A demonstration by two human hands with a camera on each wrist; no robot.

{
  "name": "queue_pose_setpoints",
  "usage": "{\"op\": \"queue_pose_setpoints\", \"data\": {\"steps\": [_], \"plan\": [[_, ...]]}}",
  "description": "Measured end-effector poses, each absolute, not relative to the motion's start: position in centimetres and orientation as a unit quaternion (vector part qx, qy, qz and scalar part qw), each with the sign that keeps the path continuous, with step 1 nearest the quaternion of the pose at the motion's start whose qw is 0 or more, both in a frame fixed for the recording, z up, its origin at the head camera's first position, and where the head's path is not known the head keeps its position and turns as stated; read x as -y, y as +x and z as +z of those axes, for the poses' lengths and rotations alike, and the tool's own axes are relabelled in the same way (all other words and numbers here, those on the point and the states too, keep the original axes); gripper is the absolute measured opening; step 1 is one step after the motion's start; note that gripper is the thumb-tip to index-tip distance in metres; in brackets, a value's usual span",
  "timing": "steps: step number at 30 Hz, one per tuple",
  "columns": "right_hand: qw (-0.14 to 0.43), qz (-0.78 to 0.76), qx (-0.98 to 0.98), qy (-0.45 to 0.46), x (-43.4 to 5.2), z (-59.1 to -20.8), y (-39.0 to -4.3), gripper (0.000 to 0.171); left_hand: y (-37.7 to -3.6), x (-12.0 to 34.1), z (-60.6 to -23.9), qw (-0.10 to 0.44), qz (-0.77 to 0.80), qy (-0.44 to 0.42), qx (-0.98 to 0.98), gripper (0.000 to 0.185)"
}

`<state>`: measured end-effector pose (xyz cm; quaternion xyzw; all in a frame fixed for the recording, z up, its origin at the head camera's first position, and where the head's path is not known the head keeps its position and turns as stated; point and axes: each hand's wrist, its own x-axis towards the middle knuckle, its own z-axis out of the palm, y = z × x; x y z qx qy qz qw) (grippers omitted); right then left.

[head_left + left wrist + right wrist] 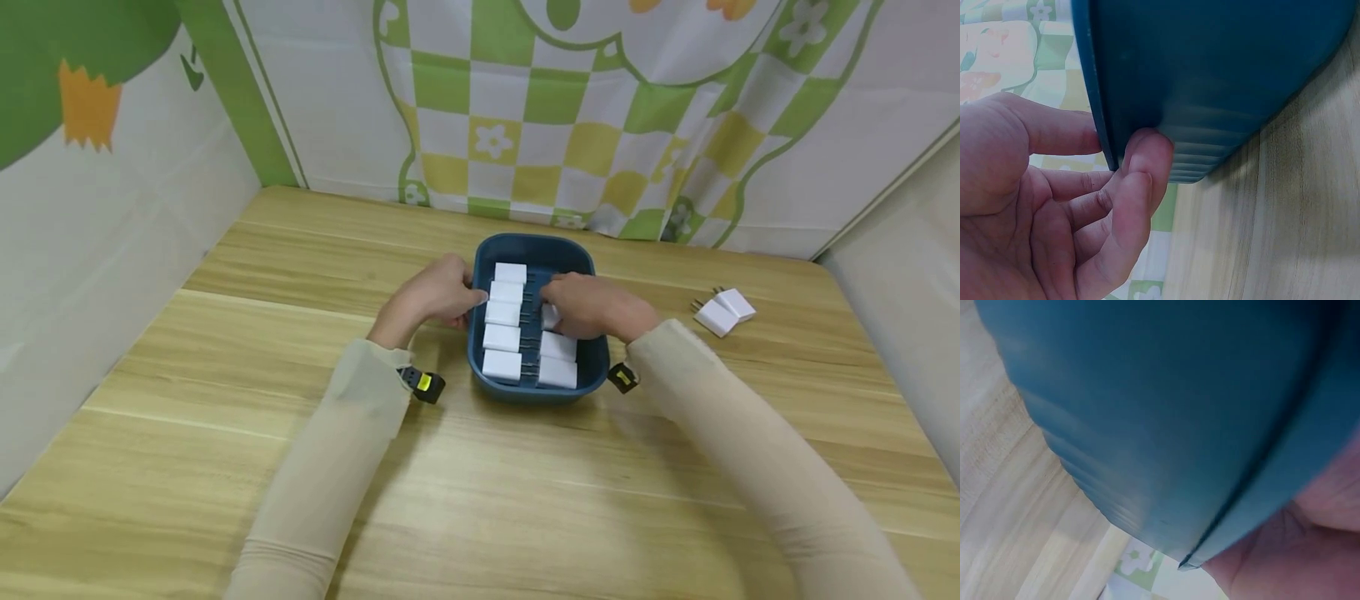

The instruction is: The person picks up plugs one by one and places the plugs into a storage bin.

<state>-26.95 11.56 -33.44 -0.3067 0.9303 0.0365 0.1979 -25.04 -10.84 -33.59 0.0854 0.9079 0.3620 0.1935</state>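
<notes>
Both sleeved forearms reach in from the near edge of the table (225, 467) toward a dark blue tray (525, 250) at its middle. White plug adapters (502, 337) lie in two columns inside the tray, prongs pointing toward the centre line. At the tray's left rim the left hand (435, 293) holds on: in the left wrist view its thumb lies over the rim and the fingers (1141, 181) curl against the outer wall, so it grips the tray. Over the right column the right hand (588, 304) reaches down among the adapters; its fingers look curled, but I cannot tell whether they pinch one, and the right wrist view shows only the tray wall and a bit of palm. Two more adapters (723, 312) lie loose on the table, well to the right of the tray.

A likely slip is the right hand nudging the neighbouring adapters, since they sit tightly packed, knocking the neat rows askew. Should the left hand's grip loosen, the tray could slide on the smooth wood.
</notes>
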Motion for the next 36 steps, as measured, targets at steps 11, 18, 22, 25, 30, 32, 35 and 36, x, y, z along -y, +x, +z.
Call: {"op": "queue_pose_setpoints", "data": {"steps": [11,18,22,25,30,32,35,36], "plan": [[0.224,0.018,-0.921,-0.318,-11.67,-33.39,-26.82,0.037,-24.98,11.07,-33.64,0.196,0.358,0.091,-0.908,0.026],[0.231,0.021,-0.923,-0.308,-11.65,-33.13,-26.61,0.037,-24.96,10.93,-33.63,0.198,0.356,0.084,-0.909,0.026],[0.233,0.024,-0.923,-0.305,-11.61,-33.12,-26.61,0.035,-25.07,10.88,-33.7,0.196,0.354,0.087,-0.91,0.026],[0.233,0.024,-0.923,-0.304,-11.6,-33.15,-26.6,0.035,-25.11,10.85,-33.69,0.194,0.354,0.088,-0.911,0.026],[0.228,0.022,-0.924,-0.306,-11.66,-33.16,-26.46,0.033,-25.07,10.82,-33.66,0.191,0.354,0.088,-0.911,0.026],[0.228,0.021,-0.924,-0.306,-11.66,-33.15,-26.41,0.032,-25.09,10.83,-33.69,0.19,0.355,0.089,-0.911,0.025],[0.23,0.021,-0.924,-0.304,-11.65,-33.08,-26.37,0.033,-25.09,10.85,-33.71,0.19,0.355,0.087,-0.911,0.025],[0.231,0.021,-0.924,-0.304,-11.65,-33.08,-26.4,0.033,-25.1,10.86,-33.71,0.19,0.355,0.087,-0.911,0.025]]}}
